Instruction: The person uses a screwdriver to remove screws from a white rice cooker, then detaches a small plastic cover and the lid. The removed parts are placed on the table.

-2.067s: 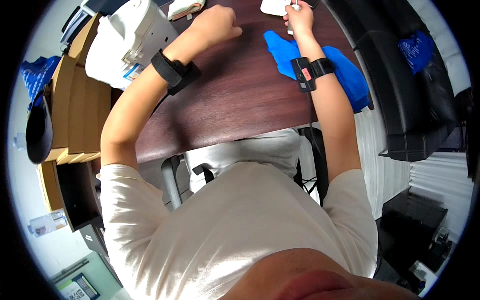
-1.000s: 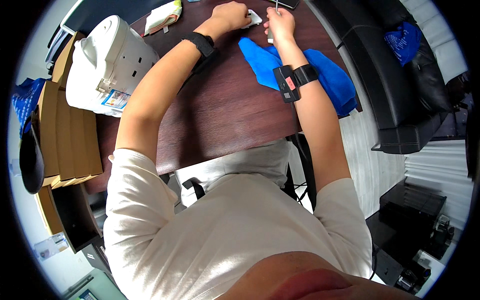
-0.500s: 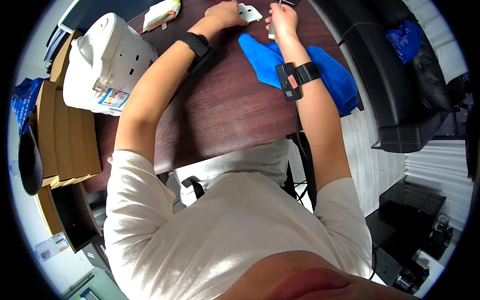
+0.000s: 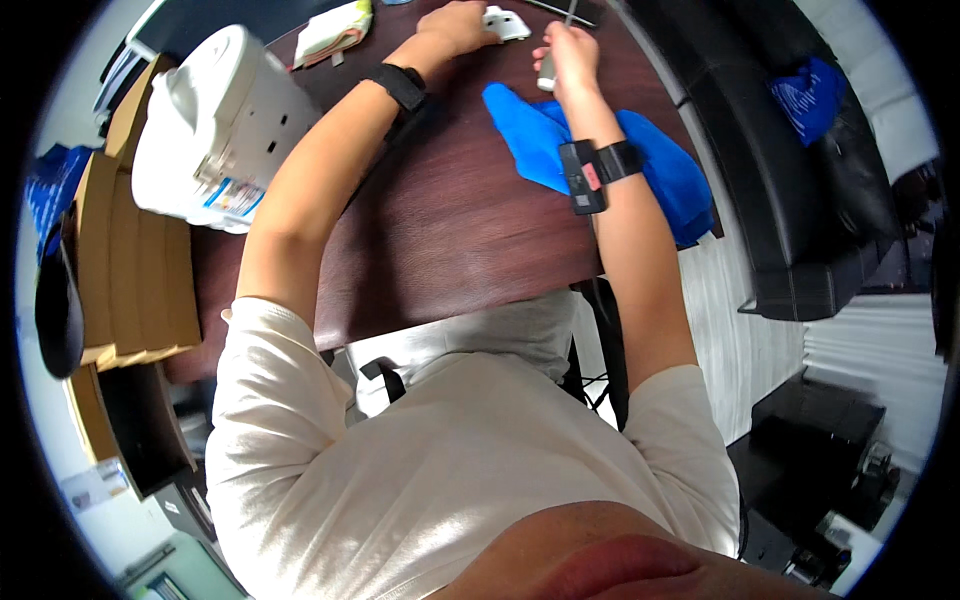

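Observation:
At the far side of the dark wooden table, my left hand (image 4: 458, 27) is closed at the edge of a small white plastic piece (image 4: 508, 24) with dark slots. Its fingertips are partly hidden. To the right of it, my right hand (image 4: 574, 58) grips a screwdriver (image 4: 547, 76). The grey handle sticks out below the fingers, and the thin metal shaft points away past the top of the hand. Beneath my right wrist and forearm lies a crumpled blue cloth (image 4: 540, 145). Black straps with small dark boxes circle both wrists.
A white lidded appliance (image 4: 225, 120) stands left of my left forearm, beside stacked cardboard boxes (image 4: 150, 265). Behind it lies a folded pale cloth (image 4: 333, 32). Past the table's right edge (image 4: 655, 70) is a black leather sofa (image 4: 770, 150) with a blue bag (image 4: 808, 92).
The view has shifted slightly, so the table things sit a little lower. More of the screwdriver's shaft shows. Both hands keep their holds.

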Tool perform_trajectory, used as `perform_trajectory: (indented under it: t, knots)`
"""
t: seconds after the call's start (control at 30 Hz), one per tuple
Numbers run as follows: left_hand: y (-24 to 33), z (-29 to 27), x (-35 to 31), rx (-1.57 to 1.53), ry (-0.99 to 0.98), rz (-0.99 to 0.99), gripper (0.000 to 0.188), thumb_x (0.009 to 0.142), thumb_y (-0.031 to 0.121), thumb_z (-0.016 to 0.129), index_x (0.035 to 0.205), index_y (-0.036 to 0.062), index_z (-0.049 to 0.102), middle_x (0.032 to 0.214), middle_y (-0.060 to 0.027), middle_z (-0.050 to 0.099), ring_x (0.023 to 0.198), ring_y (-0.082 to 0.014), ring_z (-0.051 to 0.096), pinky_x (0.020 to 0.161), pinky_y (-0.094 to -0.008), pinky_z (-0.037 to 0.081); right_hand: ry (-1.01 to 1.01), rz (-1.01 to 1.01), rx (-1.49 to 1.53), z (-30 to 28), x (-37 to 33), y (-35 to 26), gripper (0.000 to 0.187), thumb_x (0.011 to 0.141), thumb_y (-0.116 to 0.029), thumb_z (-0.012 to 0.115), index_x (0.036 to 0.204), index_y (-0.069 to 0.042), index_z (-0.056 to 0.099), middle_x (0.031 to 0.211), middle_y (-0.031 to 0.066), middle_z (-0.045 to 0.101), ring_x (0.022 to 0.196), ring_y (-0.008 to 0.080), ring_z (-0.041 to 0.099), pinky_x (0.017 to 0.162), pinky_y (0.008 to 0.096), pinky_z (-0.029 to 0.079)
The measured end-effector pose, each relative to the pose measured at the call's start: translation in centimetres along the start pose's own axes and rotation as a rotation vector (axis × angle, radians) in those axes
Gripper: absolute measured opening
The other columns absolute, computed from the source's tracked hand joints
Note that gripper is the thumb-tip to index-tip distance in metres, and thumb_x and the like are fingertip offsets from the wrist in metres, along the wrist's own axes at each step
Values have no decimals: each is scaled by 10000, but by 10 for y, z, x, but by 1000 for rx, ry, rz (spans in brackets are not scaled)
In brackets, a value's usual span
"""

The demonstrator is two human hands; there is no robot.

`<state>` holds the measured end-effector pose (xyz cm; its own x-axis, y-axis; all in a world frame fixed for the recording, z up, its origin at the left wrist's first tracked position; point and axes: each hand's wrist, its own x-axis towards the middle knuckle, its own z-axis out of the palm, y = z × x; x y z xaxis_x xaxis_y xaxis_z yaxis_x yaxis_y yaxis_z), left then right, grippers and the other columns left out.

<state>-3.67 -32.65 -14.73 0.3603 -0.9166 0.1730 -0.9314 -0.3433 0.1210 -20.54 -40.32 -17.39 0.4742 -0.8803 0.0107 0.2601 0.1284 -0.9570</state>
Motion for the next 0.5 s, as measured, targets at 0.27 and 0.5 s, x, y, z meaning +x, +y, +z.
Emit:
perform_trajectory:
  t: [0.27,0.5]
  knots:
    - [66,-125,-183,-21,223,229,262,822,297,662,978,88,666,813,-135,678,767,-324,654,680,-419,521,-113,111,209,-15,0,7,400,864,0,579,1218,16,393,1029,150,540,848,226,638,642,449,581]
    - [17,-205,-299,130,593,119,357,751,184,777,1074,84,660,991,-84,667,948,-222,638,795,-333,510,-233,53,136,1,-25,-14,507,881,-24,574,1309,48,312,1029,179,575,819,238,654,576,366,549]
